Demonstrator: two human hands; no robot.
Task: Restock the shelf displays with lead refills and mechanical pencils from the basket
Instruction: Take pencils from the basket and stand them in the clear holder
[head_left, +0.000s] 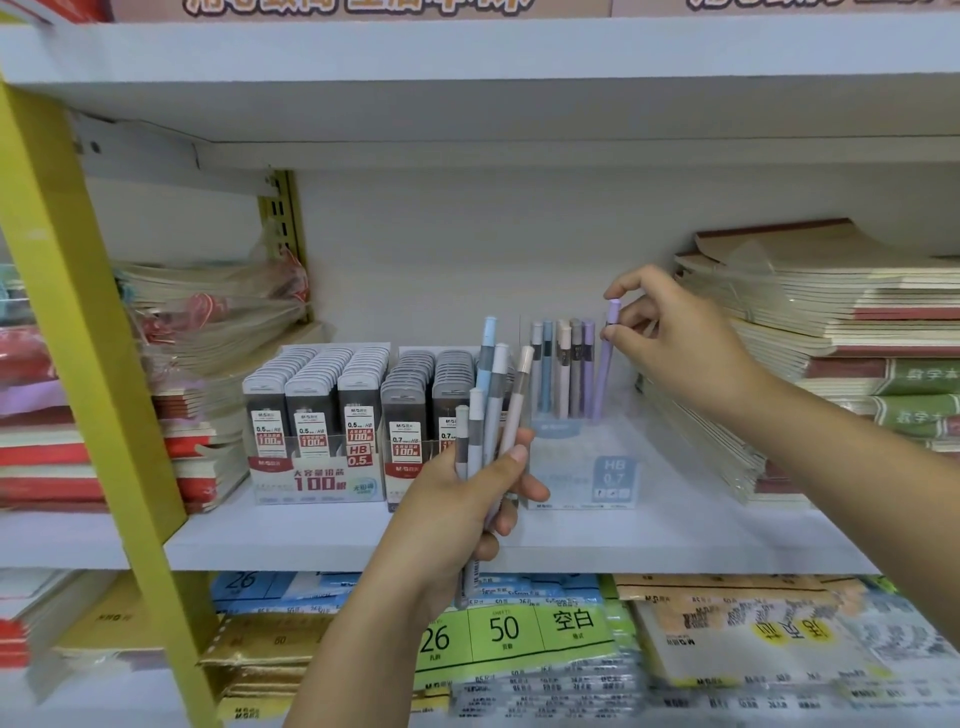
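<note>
A: Closest to the lens, what is that left hand (462, 504) doing?

B: It is wrapped round a fan of mechanical pencils (500, 374), thumb across the front. Their capped ends stick up above the fingers, and the other ends poke out below the palm. They come in pale blue, white, grey and a pinkish beige.

A: And the right hand (675, 343)?

B: It is further in, over the shelf (675, 540). Thumb and forefinger pinch the top of a purple pencil (605, 374). That pencil hangs below the fingertips, leaning a little, with its lower end down inside the clear display stand (571, 473).

A: Is anything else in the stand?

B: Yes, a small cluster of upright pencils (563, 364) stands just left of the purple one. The stand's front reads HB 0.7.

A: Where are the leads?

B: Lead refill cases (317, 405) sit in two packed displays left of the stand, partly behind the left hand's pencils. One is marked 0.5 and the other 0.7.

A: What surrounds them?

B: Stacked notebooks (857, 332) lie to the right, close behind the right hand. Wrapped stacks (208, 322) sit to the left, beside a yellow upright (88, 332). Paper packs (519, 629) lie on the level beneath.
</note>
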